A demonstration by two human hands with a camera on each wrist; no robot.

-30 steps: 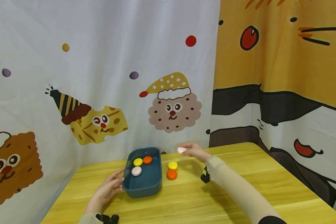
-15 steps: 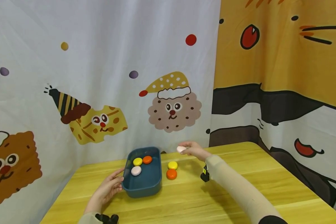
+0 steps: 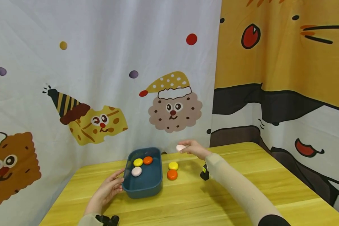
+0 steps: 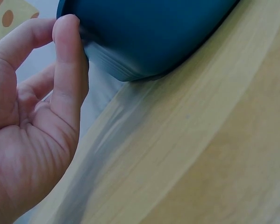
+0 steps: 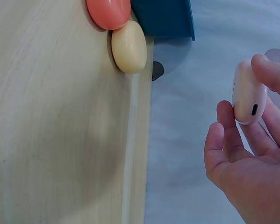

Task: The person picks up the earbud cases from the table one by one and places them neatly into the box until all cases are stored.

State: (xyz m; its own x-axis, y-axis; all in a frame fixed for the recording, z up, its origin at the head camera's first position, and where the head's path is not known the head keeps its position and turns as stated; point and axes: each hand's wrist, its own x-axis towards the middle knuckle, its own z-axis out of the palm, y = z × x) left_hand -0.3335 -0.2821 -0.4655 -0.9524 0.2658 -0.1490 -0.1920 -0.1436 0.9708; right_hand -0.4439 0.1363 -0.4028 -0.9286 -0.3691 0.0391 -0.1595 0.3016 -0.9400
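In the head view, my right hand [image 3: 194, 148] holds a pale pink rounded disc [image 3: 180, 147] above the table's back edge. The right wrist view shows this pale disc [image 5: 249, 93] between thumb and fingers, with a small dark slot in its side. My left hand [image 3: 108, 190] pinches the left side of a dark blue bin [image 3: 145, 193] at its rim, thumb tip at the edge in the left wrist view. Inside the bin lie a yellow disc [image 3: 138, 162], an orange disc [image 3: 148, 160] and a pale pink disc [image 3: 136, 171].
Right of the bin, a second yellow disc [image 3: 173, 166] and a second orange disc [image 3: 172, 174] lie touching on the wooden table [image 3: 169, 207]. A printed curtain [image 3: 110, 56] hangs close behind the table. Bare wood stretches to the right.
My right hand, with the pale pink disc, has shifted slightly left and up in the head view. The whole scene drifts a little the same way; the left hand stays at the bin.
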